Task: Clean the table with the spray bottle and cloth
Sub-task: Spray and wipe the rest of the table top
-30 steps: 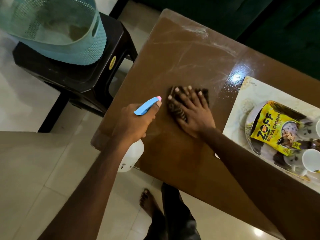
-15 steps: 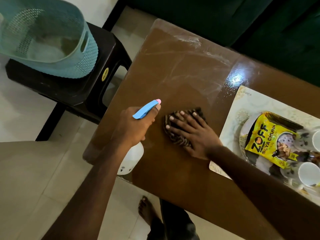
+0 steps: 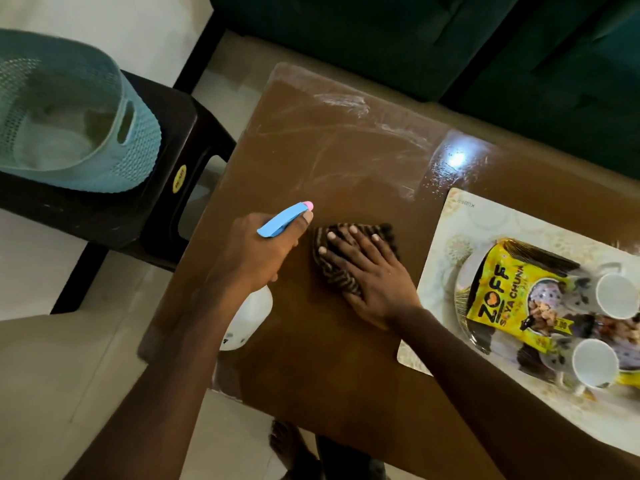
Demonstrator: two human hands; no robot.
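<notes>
A person stands at the near edge of a brown table [image 3: 346, 368], seen from above. Over the table's left edge, the left hand [image 3: 258, 251] is curled around the neck of a white spray bottle [image 3: 247, 320], whose blue head with a pink tip points in over the tabletop. Near the middle of the table, the right hand [image 3: 370, 282] lies flat with its fingers spread, pressing a dark striped cloth [image 3: 334, 277] against the wood, just beside the bottle's tip. Pale smears [image 3: 346, 102] streak the table's far half. On the table's right side lies a patterned placemat [image 3: 436, 271] carrying a yellow snack packet [image 3: 512, 296] and two white cups [image 3: 618, 296]. Left of the table stands a dark stool [image 3: 166, 209] bearing a teal basket [image 3: 114, 161]. Beyond the table's far edge is a green sofa [image 3: 415, 39].
</notes>
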